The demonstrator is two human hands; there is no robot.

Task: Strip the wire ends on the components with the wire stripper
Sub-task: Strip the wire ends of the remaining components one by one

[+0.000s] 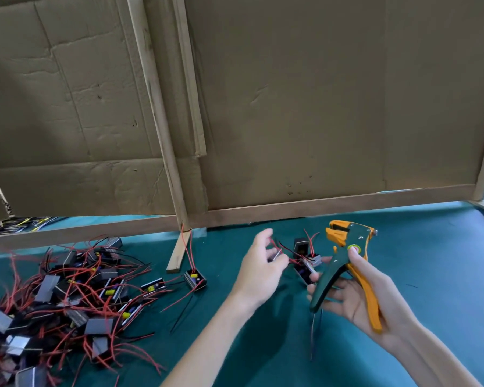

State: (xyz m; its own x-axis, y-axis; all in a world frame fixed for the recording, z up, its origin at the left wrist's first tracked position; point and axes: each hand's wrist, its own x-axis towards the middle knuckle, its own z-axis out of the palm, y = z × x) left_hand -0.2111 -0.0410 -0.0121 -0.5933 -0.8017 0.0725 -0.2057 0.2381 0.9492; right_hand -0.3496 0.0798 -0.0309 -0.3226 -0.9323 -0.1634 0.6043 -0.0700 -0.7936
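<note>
cardboard partition (291, 107): stands along the far edge of the desk (430, 261). no hazard judged from it.

component pile (67, 297): lies at the left of the desk, with red and black leads crossing between the units. risk: lifting one unit is likely to drag its neighbours along, or snag a lead and strain its joint.

wire stripper (339, 262): held clear of the desk at the right, head up, jaws apart, handles spread. no wire is in the jaws.

right hand (358, 298): thumb on the pivot, orange handle across the palm, fingers loosely wrapped under the dark handle. risk: the loose grip may let the tool twist when squeezed, giving a slanted or partial cut.

left hand (259, 263): fingers half curled beside the small component group (305, 263), just left of the tool. whether it actually pinches a unit or a lead cannot be told. risk: an unsteady lead may enter too deep and lose conductor strands, or too shallow and keep its insulation.

fingertips (315, 277): close to the handles; pinching is possible on closing.
</note>
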